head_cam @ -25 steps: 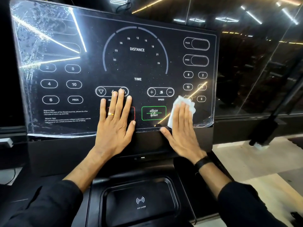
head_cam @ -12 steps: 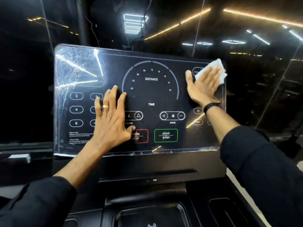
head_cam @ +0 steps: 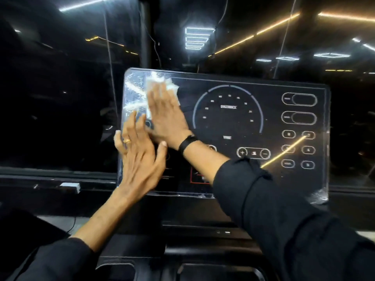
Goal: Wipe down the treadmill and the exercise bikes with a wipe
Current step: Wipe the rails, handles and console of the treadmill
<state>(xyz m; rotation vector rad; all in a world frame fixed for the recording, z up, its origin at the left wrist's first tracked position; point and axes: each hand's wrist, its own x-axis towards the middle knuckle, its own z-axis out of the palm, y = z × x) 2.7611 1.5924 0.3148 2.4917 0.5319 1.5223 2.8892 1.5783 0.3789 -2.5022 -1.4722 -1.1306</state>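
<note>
The treadmill's black console panel (head_cam: pixel 274 179) fills the middle of the head view, with a distance dial and lit button outlines under a clear film. My right hand (head_cam: pixel 166 116) lies flat with straight fingers at the panel's upper left corner, pressing a white wipe (head_cam: pixel 160 82) against the glass; the arm crosses over the panel. My left hand (head_cam: pixel 138 157), wearing a gold ring, rests flat on the panel's left edge just below the right hand, fingers straight. The lower middle buttons are hidden behind my right forearm.
Dark glass (head_cam: pixel 60 98) with ceiling light reflections stands behind the console. A black tray (head_cam: pixel 213 268) sits below the panel. A small white block (head_cam: pixel 70 187) lies on the ledge to the left.
My right hand swept the wipe from the panel's lower right up to its upper right corner, then across to the upper left. My left hand shifted leftward to the panel's left edge.
</note>
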